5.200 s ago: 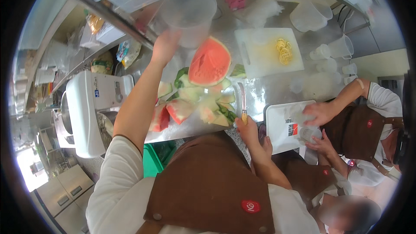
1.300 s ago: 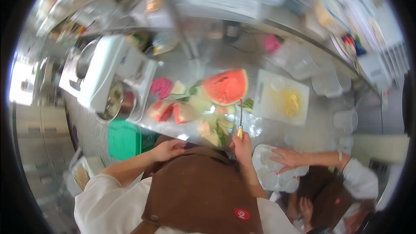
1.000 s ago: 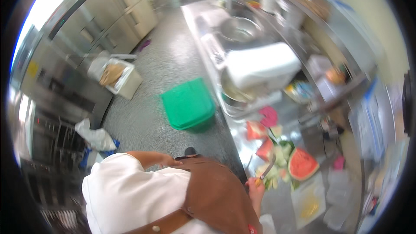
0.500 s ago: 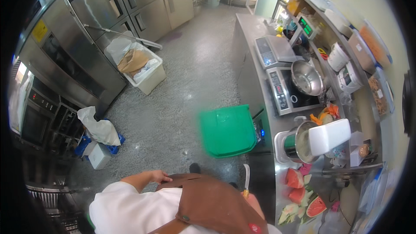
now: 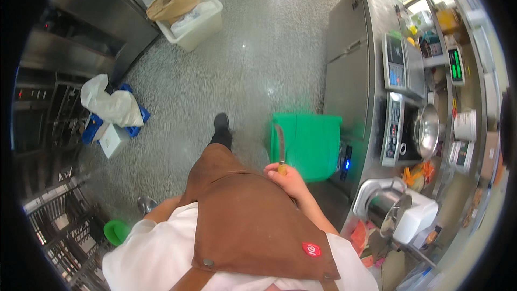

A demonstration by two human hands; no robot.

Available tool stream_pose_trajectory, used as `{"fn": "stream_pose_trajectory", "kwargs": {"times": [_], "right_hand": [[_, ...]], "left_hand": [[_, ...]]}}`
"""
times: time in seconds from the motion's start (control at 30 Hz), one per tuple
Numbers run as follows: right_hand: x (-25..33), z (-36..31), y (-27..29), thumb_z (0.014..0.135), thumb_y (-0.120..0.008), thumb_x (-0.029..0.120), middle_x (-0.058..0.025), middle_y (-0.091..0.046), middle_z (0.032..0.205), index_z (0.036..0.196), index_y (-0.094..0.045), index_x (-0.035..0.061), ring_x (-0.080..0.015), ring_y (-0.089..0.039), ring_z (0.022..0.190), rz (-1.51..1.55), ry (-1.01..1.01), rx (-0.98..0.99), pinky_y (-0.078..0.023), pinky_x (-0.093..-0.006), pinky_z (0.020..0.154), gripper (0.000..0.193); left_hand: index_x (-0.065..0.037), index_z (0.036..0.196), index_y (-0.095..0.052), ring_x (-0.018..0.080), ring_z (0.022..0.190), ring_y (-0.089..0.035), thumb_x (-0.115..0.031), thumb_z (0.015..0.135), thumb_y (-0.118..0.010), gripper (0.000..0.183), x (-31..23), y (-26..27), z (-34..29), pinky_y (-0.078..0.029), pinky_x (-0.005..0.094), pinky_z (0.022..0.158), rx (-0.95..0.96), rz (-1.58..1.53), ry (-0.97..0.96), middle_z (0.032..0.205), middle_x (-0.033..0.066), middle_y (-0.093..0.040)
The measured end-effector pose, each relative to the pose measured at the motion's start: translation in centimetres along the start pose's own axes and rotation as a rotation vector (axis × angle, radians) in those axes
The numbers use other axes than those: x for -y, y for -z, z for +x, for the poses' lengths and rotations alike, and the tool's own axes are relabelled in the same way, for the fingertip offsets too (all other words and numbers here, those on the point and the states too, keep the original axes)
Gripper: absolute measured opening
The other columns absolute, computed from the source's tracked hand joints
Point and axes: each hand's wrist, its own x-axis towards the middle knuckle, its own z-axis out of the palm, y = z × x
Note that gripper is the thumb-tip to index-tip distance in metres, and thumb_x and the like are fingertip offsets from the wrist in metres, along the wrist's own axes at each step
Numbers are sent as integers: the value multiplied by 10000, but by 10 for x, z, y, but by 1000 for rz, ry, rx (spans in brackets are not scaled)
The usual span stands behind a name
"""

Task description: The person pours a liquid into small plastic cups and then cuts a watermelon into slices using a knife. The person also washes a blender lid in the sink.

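My right hand [image 5: 291, 179] is closed around the light wooden handle of a knife [image 5: 280, 145]. Its narrow blade points up and away from me, in front of the green bin [image 5: 309, 145]. A brown apron [image 5: 258, 221] covers my front. Of my left arm, only the forearm [image 5: 164, 208] shows beside the apron; the hand and its fingers are hidden.
Along the right runs a steel counter [image 5: 366, 151] with a scale, an induction cooker [image 5: 393, 129], a metal bowl [image 5: 428, 132], a mixer [image 5: 398, 210] and cut watermelon [image 5: 360, 238]. A white tub [image 5: 199, 27] and a blue crate [image 5: 142, 116] stand on the floor at the left.
The view has swung downward and a foot has come forward. My right hand and knife have moved forward, further into view. My left hand has gone out of sight beside the apron.
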Motion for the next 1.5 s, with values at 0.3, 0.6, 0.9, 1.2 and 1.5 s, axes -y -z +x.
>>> {"fn": "stream_pose_trajectory", "kwargs": {"times": [0.3,0.6,0.9,1.2,1.5], "right_hand": [[135,183,8,954,-763,244,-16,-727,928,1074,-730,50,-115,-656,851,-227,-11,-247,-535,-295,791,231],[344,398,108,996,-690,276,25,-661,820,1025,-705,53,-72,-565,733,-67,51,-400,-474,-282,657,224],[747,635,266,980,-719,299,4,-599,758,1013,-664,52,-95,-548,648,-279,364,-536,-470,-295,588,255],[933,829,428,936,-744,161,3,-558,708,888,-584,86,-109,-533,619,131,259,-679,-454,-297,565,183],[1061,955,630,927,-774,338,-43,-673,677,803,-658,33,-131,-621,593,91,45,-859,-486,-322,563,349]], "left_hand": [[-50,1367,-639,391,1178,-677,-341,1012,-561,466,-66,494,109,-530,466,996,-708,-146,-50,1262,215,-714],[-38,1204,-715,294,1023,-727,-274,967,-677,337,-211,769,199,-559,403,899,-550,28,-16,1097,167,-760],[-91,1160,-763,343,1022,-730,-359,965,-646,351,-458,920,269,-568,458,887,-153,-144,-143,1099,162,-769],[-100,1135,-781,361,1037,-728,-412,965,-608,395,-539,1264,531,-572,458,891,-218,808,-394,1121,165,-769],[-36,1106,-731,378,1045,-707,-305,948,-654,321,-1044,1677,582,-549,459,905,-809,-40,-482,1093,204,-746]]}}
